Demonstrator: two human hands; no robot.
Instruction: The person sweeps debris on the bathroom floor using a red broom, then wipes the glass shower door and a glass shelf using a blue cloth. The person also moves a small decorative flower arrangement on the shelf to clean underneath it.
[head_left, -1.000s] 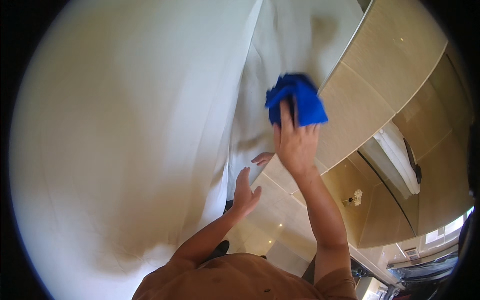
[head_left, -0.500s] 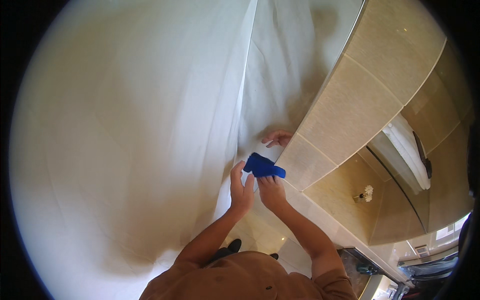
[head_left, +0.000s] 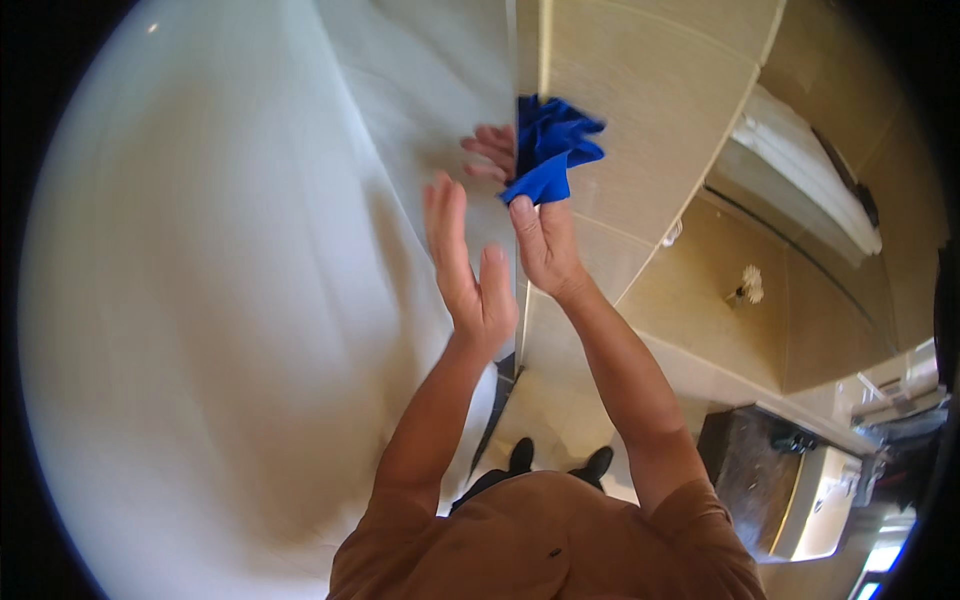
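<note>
My right hand (head_left: 548, 248) grips a crumpled blue cloth (head_left: 560, 150) against the beige tiled wall (head_left: 640, 120), at its left edge. The thumb lies over the cloth's near corner, and some of the fingers are hidden behind it. My left hand (head_left: 468, 270) is held up just left of the cloth, fingers stretched out and thumb apart, with nothing in it. Beyond the tile edge, some blurred fingers (head_left: 490, 152) show beside the cloth. They look like a reflection, though I cannot tell for sure.
A large white sheet-like surface (head_left: 220, 300) fills the left side. On the right, a recess holds folded white towels (head_left: 805, 180) and a small white flower (head_left: 748, 286). A washbasin (head_left: 825, 500) and dark counter (head_left: 745, 460) stand at lower right.
My right hand has moved the blue cloth up and away along the tile edge, and the cloth hangs more spread out. My left hand has come off the cloth and opened. The view has turned.
</note>
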